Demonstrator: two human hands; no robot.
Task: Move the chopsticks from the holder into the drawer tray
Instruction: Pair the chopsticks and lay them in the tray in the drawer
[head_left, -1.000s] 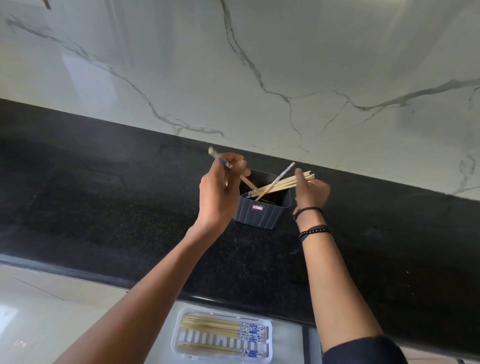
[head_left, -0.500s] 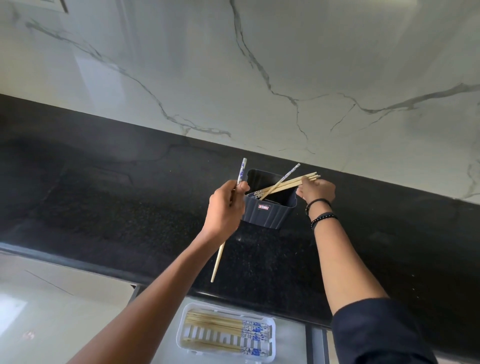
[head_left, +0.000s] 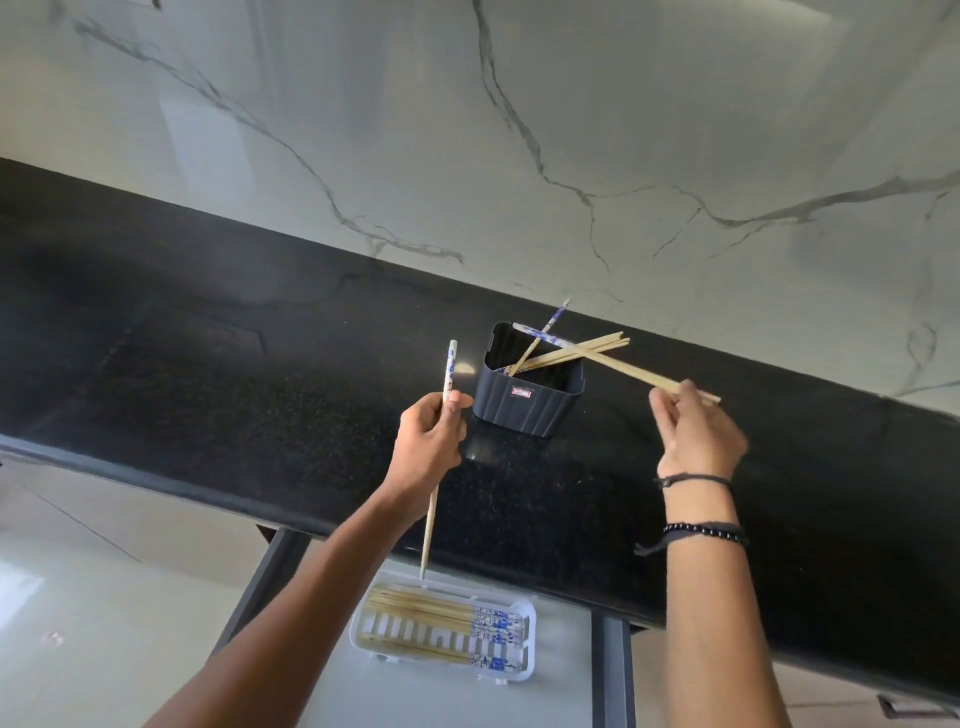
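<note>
Chopsticks (head_left: 563, 355) lie crossed in and over the dark ribbed holder (head_left: 527, 402), which stands on the black worktop (head_left: 208, 364) near the marble wall (head_left: 519, 130); several pale tips jut out over its right rim, and one blue-patterned end sticks up beyond its far edge. Your left hand (head_left: 426, 457) is closed around a single chopstick (head_left: 439, 457), just left of the holder. That stick stands nearly upright, blue-patterned end up, its plain tip pointing down to the far edge of the white tray (head_left: 527, 654). Your right hand (head_left: 696, 431) is to the right of the holder, fingers pinched on the plain end of another chopstick (head_left: 618, 364), which slants up and left so that its patterned end lies across the holder's mouth, over the other sticks. The right wrist wears dark bracelets (head_left: 701, 530). The tray sits in the open drawer (head_left: 571, 691) below the worktop's near edge and has chopsticks in two rows lying left to right, patterned ends to the right.
</note>
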